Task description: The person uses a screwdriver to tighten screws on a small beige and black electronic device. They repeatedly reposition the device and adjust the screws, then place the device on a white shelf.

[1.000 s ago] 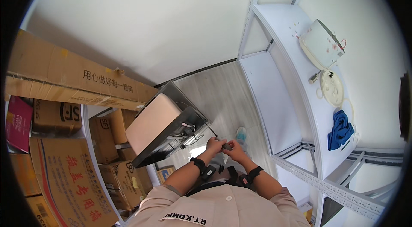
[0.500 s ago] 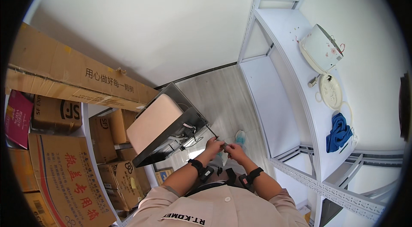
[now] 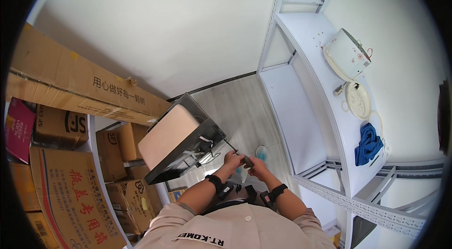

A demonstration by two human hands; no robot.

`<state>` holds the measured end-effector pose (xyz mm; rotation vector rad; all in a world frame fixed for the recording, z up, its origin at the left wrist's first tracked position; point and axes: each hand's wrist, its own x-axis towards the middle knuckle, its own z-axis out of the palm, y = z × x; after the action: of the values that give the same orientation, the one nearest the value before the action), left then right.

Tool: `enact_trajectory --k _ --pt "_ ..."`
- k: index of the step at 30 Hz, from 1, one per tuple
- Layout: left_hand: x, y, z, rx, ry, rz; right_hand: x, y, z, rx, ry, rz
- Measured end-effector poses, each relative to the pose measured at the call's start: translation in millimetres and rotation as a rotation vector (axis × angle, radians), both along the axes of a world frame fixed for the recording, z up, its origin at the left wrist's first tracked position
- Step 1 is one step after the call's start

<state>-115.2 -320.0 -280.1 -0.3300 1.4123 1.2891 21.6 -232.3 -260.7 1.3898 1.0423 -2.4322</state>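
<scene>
A screwdriver (image 3: 246, 160) with a thin dark shaft and a dark handle slants up and left in front of me. My left hand (image 3: 232, 160) is closed around it near where shaft and handle meet. Around the handle's rear end, the fingers of my right hand (image 3: 257, 168) are closed. The shaft's tip reaches the near right corner of a black open-sided appliance housing (image 3: 175, 158); whether it touches a screw there is too small to tell. Loose wires and metal parts (image 3: 205, 147) show inside the housing. A peach-coloured panel (image 3: 168, 137) covers its upper side.
Cardboard boxes (image 3: 73, 197) crowd the left shelves, with a long carton (image 3: 89, 77) above. On the right-hand shelf (image 3: 308, 27) are a flowered white appliance shell (image 3: 347, 55), a round cream cover (image 3: 359, 101), a blue cloth (image 3: 368, 145) and small loose bits. My foot (image 3: 262, 153) shows below my hands.
The view has shifted slightly. My right hand has drawn a little back from my left, so more of the screwdriver's handle shows between them. The housing stays in place.
</scene>
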Motion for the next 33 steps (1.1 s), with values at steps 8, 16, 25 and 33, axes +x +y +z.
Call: enact_trajectory --k 8,16,25,33 --pt "-5 -10 -3 0.099 -0.109 0.056 -7 -9 3 0.302 0.005 0.185" --pt "10 1 36 -0.099 -0.016 -0.094 -3 -17 -28 0.587 -0.01 0.303" --pt "19 -10 -5 0.0 -0.002 0.135 -7 -13 24 -0.044 -0.042 0.205" --pt "16 -20 4 0.089 -0.055 0.149 3 -17 2 0.09 0.053 0.225"
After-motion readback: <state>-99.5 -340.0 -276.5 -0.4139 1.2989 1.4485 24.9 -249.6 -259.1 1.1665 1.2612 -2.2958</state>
